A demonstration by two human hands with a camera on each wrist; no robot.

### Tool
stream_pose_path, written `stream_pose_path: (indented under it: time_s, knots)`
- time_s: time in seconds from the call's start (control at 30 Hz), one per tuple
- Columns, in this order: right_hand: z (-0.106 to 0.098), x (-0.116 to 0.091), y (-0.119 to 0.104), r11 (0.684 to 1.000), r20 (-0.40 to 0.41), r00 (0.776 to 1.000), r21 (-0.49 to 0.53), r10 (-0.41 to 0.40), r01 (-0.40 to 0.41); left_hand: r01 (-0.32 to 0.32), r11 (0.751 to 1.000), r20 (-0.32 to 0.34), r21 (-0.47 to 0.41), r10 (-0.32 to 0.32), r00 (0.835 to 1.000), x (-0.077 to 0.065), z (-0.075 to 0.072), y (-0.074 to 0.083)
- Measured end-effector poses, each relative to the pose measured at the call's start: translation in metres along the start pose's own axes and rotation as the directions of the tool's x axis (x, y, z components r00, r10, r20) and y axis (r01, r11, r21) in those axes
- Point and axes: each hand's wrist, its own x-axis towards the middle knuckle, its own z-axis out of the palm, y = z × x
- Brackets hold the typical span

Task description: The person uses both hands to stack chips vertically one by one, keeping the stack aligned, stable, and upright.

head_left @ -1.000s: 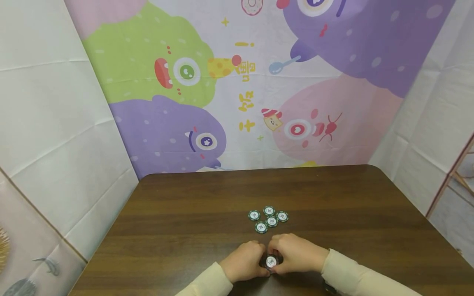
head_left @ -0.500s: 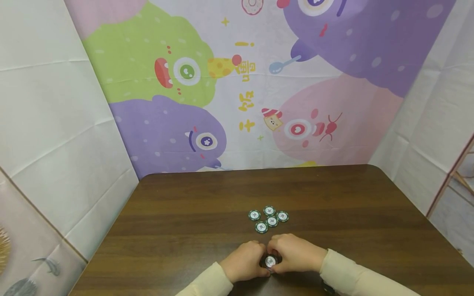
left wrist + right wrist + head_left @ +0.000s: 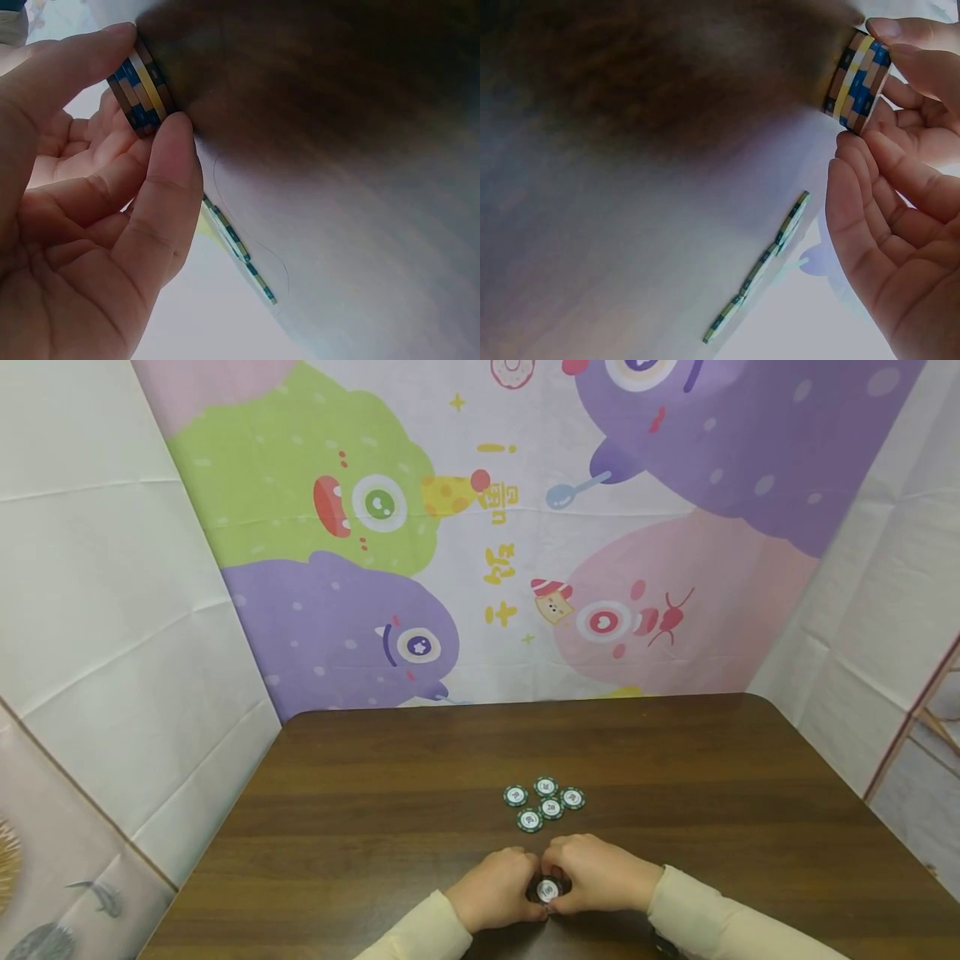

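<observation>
I can see the left hand (image 3: pixel 497 890) and right hand (image 3: pixel 602 873) pinching a little stack of chips (image 3: pixel 548 889) with their fingers (image 3: pixel 171 161). It sits on the counter (image 3: pixel 360 810) near 5 flat green chips (image 3: pixel 551 808).

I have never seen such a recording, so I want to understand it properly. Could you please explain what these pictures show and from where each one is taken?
There is no machine here, only a person's bare left hand and right hand. The wide picture comes from a camera worn on the head, looking forward and down. The two closer ones come from cameras on the left and right wrists. On the brown table lie five green-edged chips, close together. Nearer the person, both hands hold a small stack of chips between them; its top shows 100. The wrist pictures show its patterned edge from the side.
</observation>
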Motion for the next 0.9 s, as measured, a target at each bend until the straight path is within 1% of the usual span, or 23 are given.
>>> stream_pose_path:
  time_s: [0.1, 0.23, 0.37, 0.5, 0.6, 0.73, 0.9]
  knots:
    - [-0.003, 0.0, 0.0, 1.0, -0.007, 1.0, 0.025, 0.003, -0.003, -0.001, 1.0, 0.006, -0.019, 0.001, 1.0, 0.0, 0.0, 0.0]
    - [-0.01, -0.001, 0.003, 0.998, -0.032, 0.999, 0.063, 0.031, -0.029, 0.0, 0.999, 0.017, -0.051, 0.001, 1.0, 0.0, 0.0, -0.001]
    - [-0.018, -0.002, 0.009, 0.995, -0.071, 0.995, 0.078, 0.068, -0.062, 0.01, 0.999, 0.017, -0.044, -0.009, 1.0, 0.0, 0.0, 0.0]
    - [-0.026, -0.003, 0.017, 0.995, -0.122, 0.989, 0.064, 0.089, -0.081, 0.023, 1.0, 0.027, -0.01, -0.022, 0.999, 0.001, 0.0, 0.001]
    - [-0.031, -0.003, 0.026, 0.994, -0.166, 0.98, 0.049, 0.108, -0.102, 0.033, 0.999, 0.043, -0.004, -0.033, 0.999, 0.001, -0.001, 0.001]
    - [-0.035, 0.0, 0.041, 0.987, -0.214, 0.964, 0.057, 0.16, -0.151, 0.041, 0.999, 0.06, -0.007, -0.041, 0.997, 0.003, -0.002, 0.002]
    - [-0.035, 0.006, 0.063, 0.977, -0.264, 0.941, 0.062, 0.212, -0.203, 0.04, 0.999, 0.064, -0.005, -0.04, 0.997, 0.003, -0.002, 0.002]
